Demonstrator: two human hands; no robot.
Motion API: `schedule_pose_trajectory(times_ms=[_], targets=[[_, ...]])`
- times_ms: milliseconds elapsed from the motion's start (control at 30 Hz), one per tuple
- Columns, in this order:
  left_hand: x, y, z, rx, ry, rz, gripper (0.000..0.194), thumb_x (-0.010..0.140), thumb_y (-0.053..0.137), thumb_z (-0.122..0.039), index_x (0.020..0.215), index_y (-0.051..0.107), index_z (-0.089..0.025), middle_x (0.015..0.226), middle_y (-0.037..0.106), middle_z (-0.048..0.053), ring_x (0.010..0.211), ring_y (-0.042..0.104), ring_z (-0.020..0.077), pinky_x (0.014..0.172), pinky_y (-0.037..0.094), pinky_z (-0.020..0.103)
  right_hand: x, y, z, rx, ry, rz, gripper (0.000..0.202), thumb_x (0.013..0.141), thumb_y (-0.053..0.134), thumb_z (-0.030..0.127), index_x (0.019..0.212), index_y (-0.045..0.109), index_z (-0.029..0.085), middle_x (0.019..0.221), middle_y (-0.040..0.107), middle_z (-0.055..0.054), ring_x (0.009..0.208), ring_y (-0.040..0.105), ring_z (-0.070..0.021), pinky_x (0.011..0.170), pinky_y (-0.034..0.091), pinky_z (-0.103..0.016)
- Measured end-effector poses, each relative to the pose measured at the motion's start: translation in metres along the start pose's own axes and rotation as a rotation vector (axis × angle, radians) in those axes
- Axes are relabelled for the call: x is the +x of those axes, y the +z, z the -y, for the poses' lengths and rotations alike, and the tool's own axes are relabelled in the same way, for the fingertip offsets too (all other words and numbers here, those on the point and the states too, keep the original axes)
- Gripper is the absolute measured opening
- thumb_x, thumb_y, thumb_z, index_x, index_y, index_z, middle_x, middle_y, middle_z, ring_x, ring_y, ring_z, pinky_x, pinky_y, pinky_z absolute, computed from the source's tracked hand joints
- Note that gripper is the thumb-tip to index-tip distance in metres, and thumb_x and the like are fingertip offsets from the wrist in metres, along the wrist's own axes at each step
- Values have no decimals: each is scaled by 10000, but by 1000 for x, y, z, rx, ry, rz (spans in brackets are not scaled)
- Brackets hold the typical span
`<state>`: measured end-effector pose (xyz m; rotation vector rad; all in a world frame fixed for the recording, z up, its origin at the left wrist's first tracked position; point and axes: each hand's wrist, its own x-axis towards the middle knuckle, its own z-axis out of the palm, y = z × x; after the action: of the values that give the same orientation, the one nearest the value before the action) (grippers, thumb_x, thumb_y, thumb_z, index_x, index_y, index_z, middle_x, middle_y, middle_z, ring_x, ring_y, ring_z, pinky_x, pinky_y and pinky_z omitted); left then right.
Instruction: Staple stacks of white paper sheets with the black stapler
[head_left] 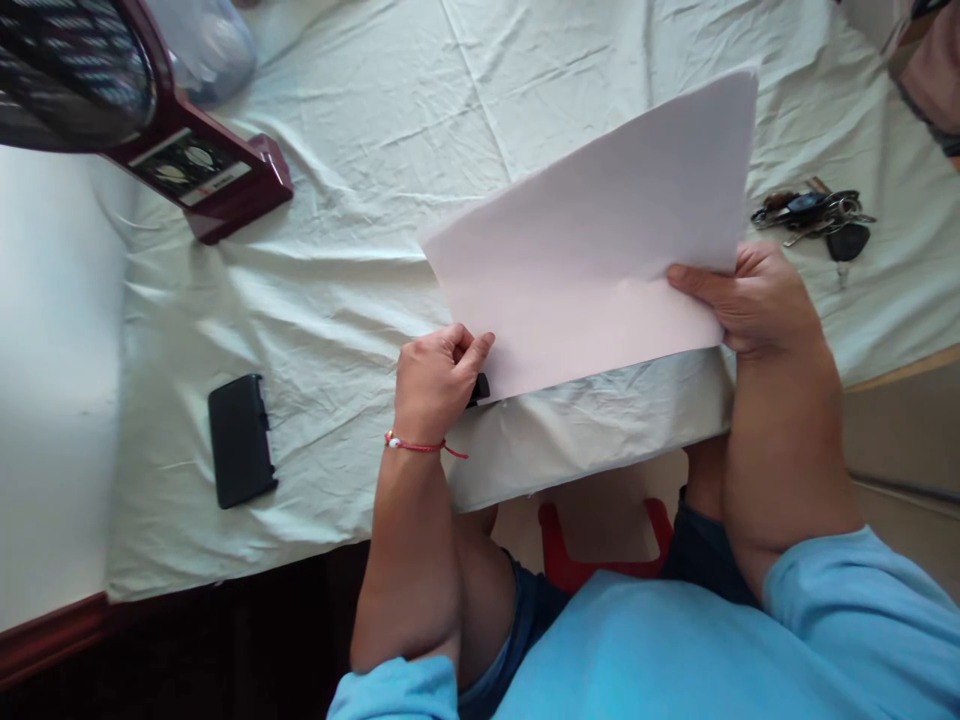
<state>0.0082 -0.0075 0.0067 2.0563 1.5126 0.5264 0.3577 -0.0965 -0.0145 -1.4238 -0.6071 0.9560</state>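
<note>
Looks like a lining-up step: right hand (769,300) pinches the paper (600,250) over the near side of the table (337,260), left hand (439,385) gripping some black gadget (481,388) at the paper's near-left corner. Next move needs steady paper imo.

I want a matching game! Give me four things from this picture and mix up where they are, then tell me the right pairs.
Things:
1. White sheet of paper
2. Bunch of keys
3. Flat black object
4. Red bracelet

Places:
A. Around the left wrist
B. On the pale cloth, to the left of the left hand
C. Held between the thumb and fingers of the right hand
D. Lying to the right of the paper

Right pairs: 1-C, 2-D, 3-B, 4-A
</note>
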Motion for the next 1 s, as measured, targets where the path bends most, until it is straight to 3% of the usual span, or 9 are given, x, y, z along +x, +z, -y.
schedule_pose_trajectory(times_ms=[167,367,500,600,700,767,867,1000], targets=[[-4,15,-4,204,-67,-57,394,981,760,-456,689,549,-294,648,584,26,645,412,244,702,222,383,-1,2,2,13,31,15,419,534,1226,370,790,932,218,926,915,-57,754,793,-164,666,675,-248],[-2,13,1,151,-84,-49,379,966,743,-484,686,563,-302,638,563,25,658,430,251,697,249,375,0,-1,-1,-11,42,56,437,604,1223,425,855,935,213,992,929,-73,827,828,-201,721,711,-290],[1,2,11,-29,-27,-19,447,1021,777,-510,683,590,-286,593,533,-2,631,458,214,652,306,355,4,-3,-5,-7,-51,-6,469,577,1222,426,889,923,243,1023,934,-43,886,843,-224,784,742,-339],[5,-5,16,-324,-90,-49,533,1079,792,-658,753,630,-270,671,590,5,629,462,178,587,340,320,6,-2,-5,30,-102,-78,511,531,1225,434,878,900,248,1043,932,-35,911,844,-237,871,764,-401],[9,-6,16,-585,-197,-131,611,1013,832,-832,856,646,-272,818,649,27,619,458,147,507,312,298,8,-1,-5,77,-139,-103,588,512,1242,474,920,885,242,1112,933,-52,1026,878,-291,990,770,-494],[10,-5,14,-654,-214,-138,642,958,876,-859,866,621,-277,821,596,12,614,461,138,488,307,292,9,1,-4,119,-168,-113,641,486,1262,494,936,886,235,1135,932,-64,1079,881,-304,1045,758,-506],[7,-4,7,-690,-171,-85,604,885,977,-759,845,621,-273,749,517,-27,601,421,125,504,328,284,9,3,-3,159,-192,-119,674,446,1277,509,926,896,228,1137,935,-67,1086,876,-289,1087,748,-490],[1,-5,0,-644,-119,-88,490,848,1008,-570,763,640,-257,649,473,-52,587,347,111,529,311,277,7,6,-3,123,-203,-108,662,504,1251,566,953,894,236,1202,938,-72,1157,889,-314,1138,748,-525]])
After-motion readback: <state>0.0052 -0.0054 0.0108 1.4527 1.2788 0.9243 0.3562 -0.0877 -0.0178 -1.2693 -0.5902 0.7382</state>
